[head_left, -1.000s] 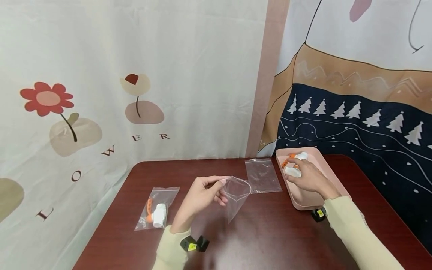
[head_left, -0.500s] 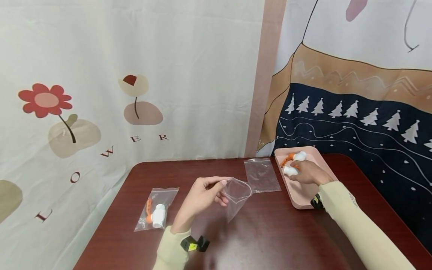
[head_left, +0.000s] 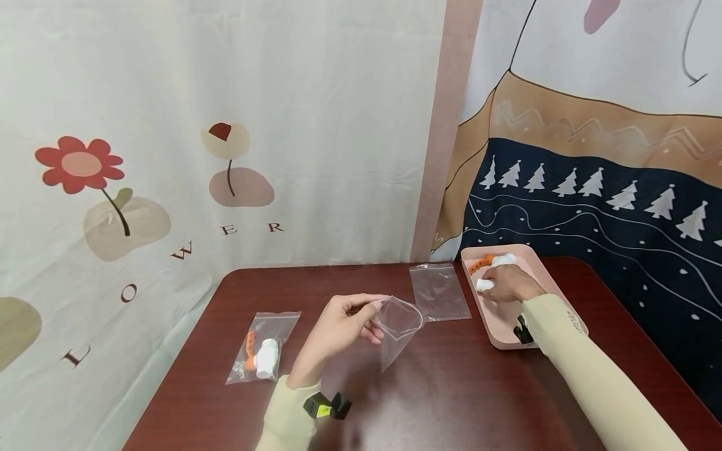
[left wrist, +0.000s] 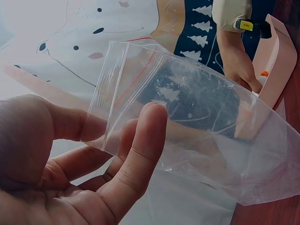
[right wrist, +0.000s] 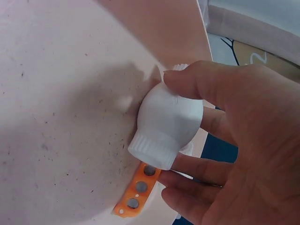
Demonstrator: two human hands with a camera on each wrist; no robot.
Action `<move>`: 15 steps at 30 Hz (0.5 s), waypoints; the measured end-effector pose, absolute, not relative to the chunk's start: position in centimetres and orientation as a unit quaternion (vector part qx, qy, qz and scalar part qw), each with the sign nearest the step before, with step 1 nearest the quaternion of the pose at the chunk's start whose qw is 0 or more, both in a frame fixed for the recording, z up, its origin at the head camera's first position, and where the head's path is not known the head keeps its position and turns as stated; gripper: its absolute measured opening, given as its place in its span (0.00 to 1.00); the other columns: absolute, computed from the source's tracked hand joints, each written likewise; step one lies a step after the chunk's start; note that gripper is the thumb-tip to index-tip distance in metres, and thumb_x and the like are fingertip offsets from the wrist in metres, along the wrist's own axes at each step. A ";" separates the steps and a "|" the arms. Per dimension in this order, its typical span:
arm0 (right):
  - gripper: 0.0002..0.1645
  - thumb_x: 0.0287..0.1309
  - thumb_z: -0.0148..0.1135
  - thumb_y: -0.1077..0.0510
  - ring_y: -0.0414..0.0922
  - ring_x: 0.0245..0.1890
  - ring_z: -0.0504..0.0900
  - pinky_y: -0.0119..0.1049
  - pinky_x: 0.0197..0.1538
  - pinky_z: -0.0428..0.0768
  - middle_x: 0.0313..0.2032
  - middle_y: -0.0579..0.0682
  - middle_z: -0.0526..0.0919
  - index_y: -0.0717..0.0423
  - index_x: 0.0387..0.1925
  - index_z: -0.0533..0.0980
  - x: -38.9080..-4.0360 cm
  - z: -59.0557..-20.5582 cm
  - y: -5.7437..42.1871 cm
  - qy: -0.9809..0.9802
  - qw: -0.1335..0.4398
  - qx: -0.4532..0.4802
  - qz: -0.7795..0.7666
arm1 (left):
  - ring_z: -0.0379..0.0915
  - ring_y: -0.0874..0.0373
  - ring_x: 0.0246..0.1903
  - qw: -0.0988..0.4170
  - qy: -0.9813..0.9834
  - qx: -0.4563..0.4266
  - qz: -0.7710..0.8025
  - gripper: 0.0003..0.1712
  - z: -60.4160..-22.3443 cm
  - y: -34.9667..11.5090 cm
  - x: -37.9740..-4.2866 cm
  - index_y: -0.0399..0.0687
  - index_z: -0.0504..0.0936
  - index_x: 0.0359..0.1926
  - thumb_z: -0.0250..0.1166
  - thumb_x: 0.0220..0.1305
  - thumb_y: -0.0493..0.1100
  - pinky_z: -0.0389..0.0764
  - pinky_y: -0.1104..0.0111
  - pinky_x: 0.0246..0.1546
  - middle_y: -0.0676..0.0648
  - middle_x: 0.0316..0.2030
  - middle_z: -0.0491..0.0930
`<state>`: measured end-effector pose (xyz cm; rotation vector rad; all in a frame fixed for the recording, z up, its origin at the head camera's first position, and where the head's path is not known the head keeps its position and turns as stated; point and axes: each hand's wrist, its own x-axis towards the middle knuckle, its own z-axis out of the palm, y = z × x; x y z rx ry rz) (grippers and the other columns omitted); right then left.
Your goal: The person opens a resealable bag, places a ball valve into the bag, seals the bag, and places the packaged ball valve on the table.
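My left hand [head_left: 341, 326] pinches a clear zip-lock bag [head_left: 399, 322] by its mouth edge, holding it up over the table with the mouth gaping. In the left wrist view, the zip strip and a red line of the bag [left wrist: 206, 89] show beside my fingers. My right hand [head_left: 510, 285] reaches into the pink tray [head_left: 558, 282] and grips a white plastic ball valve [right wrist: 168, 117], thumb on one side and fingers on the other. An orange handle with holes [right wrist: 140, 187] shows below it. Another white valve [head_left: 504, 259] with an orange handle lies at the tray's far end.
On the left of the dark red table [head_left: 451, 388] lies a zip-lock bag [head_left: 276, 322] with a white valve and orange handle inside. A flat clear bag [head_left: 440, 292] lies near the back edge, left of the tray. Printed curtains [head_left: 338, 125] hang behind.
My right hand has closed round the nearer valve in the tray, and its wrist has turned and shifted slightly left. The left hand and its bag stay nearly still.
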<state>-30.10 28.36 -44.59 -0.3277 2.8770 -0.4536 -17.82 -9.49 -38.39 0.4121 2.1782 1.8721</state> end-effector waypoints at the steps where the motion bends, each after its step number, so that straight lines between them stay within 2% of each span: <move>1: 0.23 0.59 0.71 0.55 0.48 0.37 0.76 0.34 0.35 0.78 0.39 0.53 0.86 0.58 0.55 0.82 -30.1 -44.6 28.4 0.975 0.109 -0.109 -0.159 | 0.86 0.55 0.26 0.119 0.746 0.141 0.640 0.17 -38.4 -9.5 -17.8 0.40 0.83 0.60 0.59 0.76 0.37 0.90 0.58 0.34 0.38 0.31 0.83; 7: 0.23 0.58 0.72 0.56 0.49 0.40 0.76 0.35 0.39 0.77 0.42 0.55 0.86 0.60 0.54 0.83 -30.2 -44.5 28.7 0.970 0.118 -0.111 -0.180 | 0.86 0.54 0.26 0.119 0.748 0.144 0.637 0.17 -38.3 -9.5 -17.9 0.41 0.83 0.60 0.60 0.76 0.38 0.90 0.56 0.35 0.38 0.32 0.84; 15: 0.24 0.52 0.75 0.54 0.52 0.44 0.78 0.50 0.52 0.78 0.43 0.56 0.87 0.61 0.49 0.84 -30.4 -45.0 29.0 0.971 0.099 -0.116 -0.184 | 0.85 0.56 0.25 0.127 0.738 0.146 0.646 0.17 -38.4 -9.4 -17.8 0.37 0.82 0.61 0.58 0.75 0.36 0.90 0.57 0.34 0.38 0.32 0.86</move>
